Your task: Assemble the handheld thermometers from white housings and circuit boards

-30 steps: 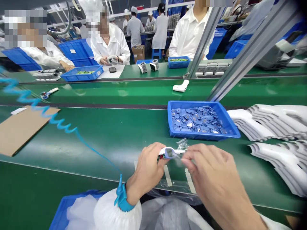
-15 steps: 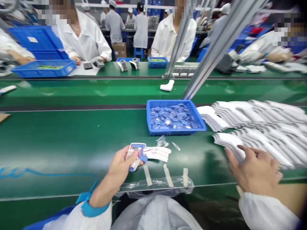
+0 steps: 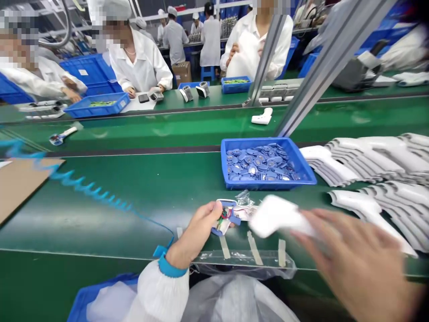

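Observation:
My left hand [image 3: 192, 230] grips an open white-and-blue handheld device housing [image 3: 231, 220] that looks like an infrared thermometer, with wires and a green part showing inside. Its handle points right. Between the fingers of my right hand [image 3: 358, 259], blurred by motion, is a smooth white shell half [image 3: 279, 218], held just right of the housing and hiding the handle's end. Stacked white shell halves [image 3: 372, 208] lie behind and to the right of that hand. A blue bin [image 3: 268, 184] full of blue oval parts stands beyond both hands.
Tape strips [image 3: 255, 248] and a clear plastic bag [image 3: 239, 258] hang at the bench's front edge. A blue coiled cord [image 3: 97, 194] runs to my left wristband [image 3: 170, 267]. Cardboard [image 3: 30, 181] lies left. A metal post [image 3: 321, 76] rises behind the bin; co-workers sit across the green line.
My right hand has lifted a white shell half off the stack and brought it left to the housing. My left hand still holds the housing. The view has shifted left.

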`<act>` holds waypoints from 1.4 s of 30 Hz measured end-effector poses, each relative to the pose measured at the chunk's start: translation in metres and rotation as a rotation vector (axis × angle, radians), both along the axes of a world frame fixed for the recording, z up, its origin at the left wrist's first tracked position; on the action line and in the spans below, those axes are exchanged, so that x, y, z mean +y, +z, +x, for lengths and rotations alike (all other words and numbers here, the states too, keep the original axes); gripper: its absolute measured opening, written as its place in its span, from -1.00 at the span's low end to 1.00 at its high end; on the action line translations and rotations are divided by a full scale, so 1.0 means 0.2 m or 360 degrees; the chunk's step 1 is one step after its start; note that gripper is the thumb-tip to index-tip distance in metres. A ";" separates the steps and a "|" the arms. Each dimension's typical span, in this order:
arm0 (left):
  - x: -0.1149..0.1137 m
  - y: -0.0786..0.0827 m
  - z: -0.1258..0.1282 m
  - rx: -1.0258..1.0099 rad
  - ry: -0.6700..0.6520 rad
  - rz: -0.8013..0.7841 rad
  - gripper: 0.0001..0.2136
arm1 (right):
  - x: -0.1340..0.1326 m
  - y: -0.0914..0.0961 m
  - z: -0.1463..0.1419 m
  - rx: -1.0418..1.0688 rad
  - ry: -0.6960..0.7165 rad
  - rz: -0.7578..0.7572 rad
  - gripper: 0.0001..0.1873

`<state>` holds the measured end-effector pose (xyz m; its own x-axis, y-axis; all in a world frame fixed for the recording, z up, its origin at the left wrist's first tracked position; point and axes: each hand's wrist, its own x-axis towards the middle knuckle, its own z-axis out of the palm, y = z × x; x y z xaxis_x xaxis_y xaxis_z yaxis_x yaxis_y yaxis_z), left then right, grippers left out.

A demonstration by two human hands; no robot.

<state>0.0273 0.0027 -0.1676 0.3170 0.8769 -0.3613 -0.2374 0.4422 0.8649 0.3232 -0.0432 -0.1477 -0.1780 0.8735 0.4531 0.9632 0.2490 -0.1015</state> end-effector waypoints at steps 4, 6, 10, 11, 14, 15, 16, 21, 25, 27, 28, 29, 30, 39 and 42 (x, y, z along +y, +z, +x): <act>-0.01 0.00 0.00 0.0020 -0.0034 0.0110 -0.52 | 0.04 0.07 -0.41 -0.0322 0.0402 0.0187 -0.75; -0.02 0.00 -0.01 0.0108 -0.0066 0.0215 -0.55 | 0.08 0.05 -0.49 -0.0317 0.0427 0.0126 -0.75; -0.03 -0.01 -0.03 0.0310 -0.0091 0.0350 -0.65 | 0.14 -0.03 -0.50 -0.0059 0.0511 -0.0169 -0.57; -0.04 -0.01 -0.03 0.0347 -0.0128 0.0376 -0.65 | 0.14 -0.04 -0.49 0.0058 0.0511 -0.0298 -0.56; -0.05 0.01 -0.04 0.0527 -0.0262 0.0495 -0.64 | 0.15 -0.03 -0.45 0.0433 0.0409 -0.0759 -0.67; -0.05 0.02 -0.04 0.0575 -0.0294 0.0533 -0.65 | 0.15 -0.02 -0.44 0.0542 0.0356 -0.0902 -0.71; -0.05 0.02 -0.04 0.0600 -0.0313 0.0567 -0.67 | 0.15 0.01 -0.43 0.0638 0.0313 -0.1024 -0.75; -0.04 0.03 -0.02 0.0707 -0.0327 0.0697 -0.69 | 0.16 0.09 -0.47 0.1100 0.0416 -0.1153 -0.67; -0.05 0.07 0.04 0.0745 -0.0323 0.0794 -0.74 | 0.20 0.07 -0.64 0.0985 0.0336 -0.0553 -0.65; -0.07 0.07 0.08 0.0743 -0.0401 0.0842 -0.81 | 0.22 0.04 -0.71 0.0780 0.0241 -0.0224 -0.50; -0.07 0.07 0.10 0.0804 -0.0452 0.0870 -0.84 | 0.23 0.02 -0.73 0.0689 0.0237 -0.0103 -0.48; -0.08 0.07 0.12 0.0905 -0.0496 0.0902 -0.88 | 0.24 0.01 -0.75 0.0620 0.0263 -0.0014 -0.48; -0.09 0.06 0.13 0.1032 -0.0514 0.0938 -0.90 | 0.24 0.00 -0.75 0.0580 0.0298 0.0056 -0.49; -0.09 0.04 0.09 0.1058 -0.0608 0.0924 -0.65 | 0.20 0.03 -0.71 0.0749 0.0133 0.0052 -0.50; -0.10 0.02 0.14 0.1447 -0.0636 0.1082 -0.57 | 0.21 0.01 -0.73 0.0749 0.0116 0.0002 -0.48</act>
